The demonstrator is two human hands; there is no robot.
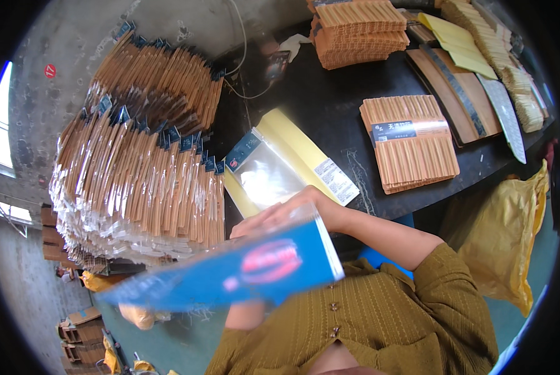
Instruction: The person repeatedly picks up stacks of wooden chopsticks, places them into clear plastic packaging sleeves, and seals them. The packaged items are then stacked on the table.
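Note:
A blue printed plastic package (289, 262) with a red logo and a clear film edge is tilted in front of my chest, blurred. My right hand (303, 206) is at its upper edge, partly behind the clear film; its grip is unclear. My left forearm shows below the package, which hides most or all of my left hand. Just beyond the hands, a clear plastic bag (270, 176) with a dark header lies on an open yellow paper folder (289, 136) with a printed white label (336, 180). To the right is a stack of ribbed wooden chopsticks (411, 159) with a dark printed band.
Rows of clear-bagged chopstick packs (139, 173) stand at the left. More stacked bundles (359, 33) are at the back of the black table (336, 84). At the right lie curved wooden boards (453, 93), a yellow sheet (458, 44) and loose sticks. A yellow sack (500, 239) stands beside the table.

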